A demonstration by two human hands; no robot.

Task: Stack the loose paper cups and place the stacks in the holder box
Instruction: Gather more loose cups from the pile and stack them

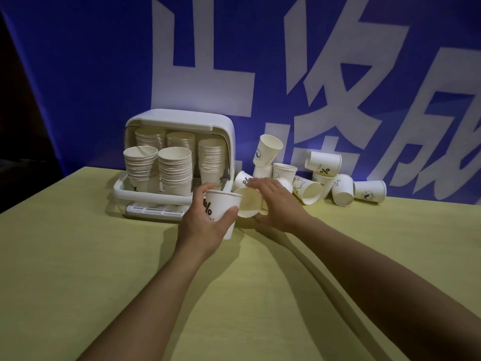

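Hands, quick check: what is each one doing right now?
Left hand: grips an upright paper cup.
Right hand: fingers curled over a tilted cup, apparently holding it.

One white holder box [179, 121], lid up. Five stacks of paper cups [175, 168] inside it: three in the back row, two in the front row. Cups per stack cannot be counted.

Two cups in hand: one upright cup [221, 204] in the left hand [205, 225], one tipped cup [250, 203] under the right hand [278, 204].

Loose pile of paper cups [309, 175] right of the box: about ten visible, some partly hidden, so exact count unsure.

Two hands, one yellow table [78, 256], one blue banner [91, 61].
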